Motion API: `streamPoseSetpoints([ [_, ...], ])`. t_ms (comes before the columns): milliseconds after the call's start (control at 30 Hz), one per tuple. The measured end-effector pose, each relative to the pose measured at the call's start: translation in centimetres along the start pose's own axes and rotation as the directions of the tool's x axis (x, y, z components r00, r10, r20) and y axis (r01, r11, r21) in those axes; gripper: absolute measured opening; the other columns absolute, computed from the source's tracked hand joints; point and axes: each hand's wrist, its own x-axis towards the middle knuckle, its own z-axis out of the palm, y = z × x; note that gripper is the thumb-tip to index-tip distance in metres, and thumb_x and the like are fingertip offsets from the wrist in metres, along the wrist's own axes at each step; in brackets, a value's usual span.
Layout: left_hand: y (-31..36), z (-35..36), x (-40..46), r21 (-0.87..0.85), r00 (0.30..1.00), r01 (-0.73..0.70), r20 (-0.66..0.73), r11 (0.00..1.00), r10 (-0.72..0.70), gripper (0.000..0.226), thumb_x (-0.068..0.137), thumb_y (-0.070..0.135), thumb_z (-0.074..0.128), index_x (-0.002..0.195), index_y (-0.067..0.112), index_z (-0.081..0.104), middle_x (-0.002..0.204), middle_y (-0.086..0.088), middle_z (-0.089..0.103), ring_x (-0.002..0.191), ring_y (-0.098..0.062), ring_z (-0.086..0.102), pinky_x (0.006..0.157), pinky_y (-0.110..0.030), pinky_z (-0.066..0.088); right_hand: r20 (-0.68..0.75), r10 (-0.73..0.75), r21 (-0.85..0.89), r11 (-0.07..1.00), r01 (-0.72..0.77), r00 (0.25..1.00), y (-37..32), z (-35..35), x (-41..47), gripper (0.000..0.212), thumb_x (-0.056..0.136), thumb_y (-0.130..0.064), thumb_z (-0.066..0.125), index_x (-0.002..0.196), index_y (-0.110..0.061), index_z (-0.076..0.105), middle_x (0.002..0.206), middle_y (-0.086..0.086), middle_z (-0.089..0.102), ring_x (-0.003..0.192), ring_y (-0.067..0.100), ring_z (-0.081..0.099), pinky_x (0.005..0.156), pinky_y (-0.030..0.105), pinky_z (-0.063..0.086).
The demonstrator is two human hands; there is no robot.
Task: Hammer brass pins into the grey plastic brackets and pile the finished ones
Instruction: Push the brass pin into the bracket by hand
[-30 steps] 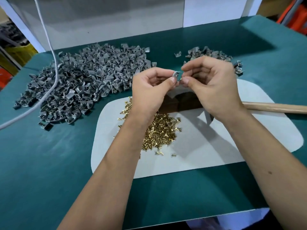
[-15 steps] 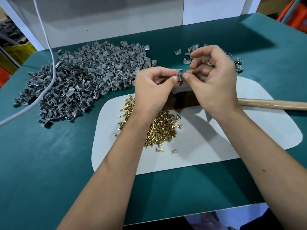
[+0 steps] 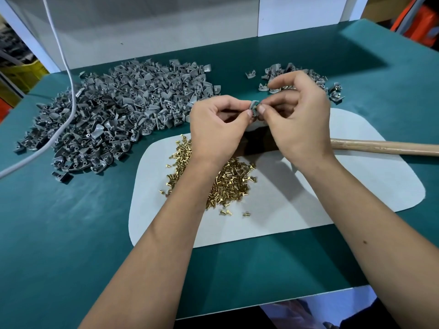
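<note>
My left hand (image 3: 218,129) pinches a small grey plastic bracket (image 3: 253,107) between thumb and fingers, above the white mat. My right hand (image 3: 299,119) meets it from the right, thumb and forefinger pinching a brass pin (image 3: 256,107) at the bracket. A heap of loose brass pins (image 3: 228,184) lies on the mat under my wrists. A big pile of grey brackets (image 3: 114,115) covers the table's left. A small pile of brackets (image 3: 306,79) sits behind my right hand. The hammer's wooden handle (image 3: 384,147) lies on the right; its head is hidden by my hands.
The white mat (image 3: 332,186) lies on the green table top (image 3: 71,233). A white cable (image 3: 64,67) hangs across the big pile. A white wall panel (image 3: 142,32) closes the back. The table's front edge runs near the bottom.
Both hands stay together at the bracket with little shift. My right fingers have closed in on the pin at the bracket.
</note>
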Motion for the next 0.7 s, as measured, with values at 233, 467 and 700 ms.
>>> streamPoseSetpoints([
  [233,0.45,0.45,-0.24,0.078,1.0,-0.012,-0.027,0.997,0.015,0.008,0.082,-0.002,0.078,0.088,0.004,0.08,0.083,-0.006,0.079,0.077,-0.02,0.077,0.077,-0.037,0.063,-0.008,-0.006,0.011,1.0,0.006,1.0,0.13,0.13,-0.12,0.025,0.081,0.001,0.071,0.095,-0.013,0.056,0.076,0.001,0.069,0.073,0.015,0.071,0.074,0.041,0.061],
  [467,0.75,0.97,-0.82,0.144,0.996,-0.028,-0.08,0.989,0.039,0.018,0.081,0.001,0.077,0.08,0.019,0.077,0.078,0.002,0.077,0.074,-0.014,0.076,0.074,-0.033,0.063,-0.024,-0.057,-0.086,0.995,0.055,0.998,0.17,0.47,-0.35,0.021,0.078,0.0,0.068,0.084,-0.013,0.052,0.075,0.007,0.064,0.071,0.024,0.066,0.066,0.044,0.055],
  [700,0.41,0.34,-0.86,0.164,0.995,-0.073,-0.051,0.984,0.082,0.02,0.082,0.0,0.077,0.085,0.02,0.076,0.082,0.005,0.077,0.077,-0.009,0.075,0.079,-0.03,0.062,0.006,-0.1,-0.101,0.99,0.1,0.995,0.42,0.25,-0.24,0.018,0.078,-0.004,0.07,0.082,-0.011,0.053,0.074,0.004,0.066,0.069,0.023,0.066,0.065,0.047,0.054],
])
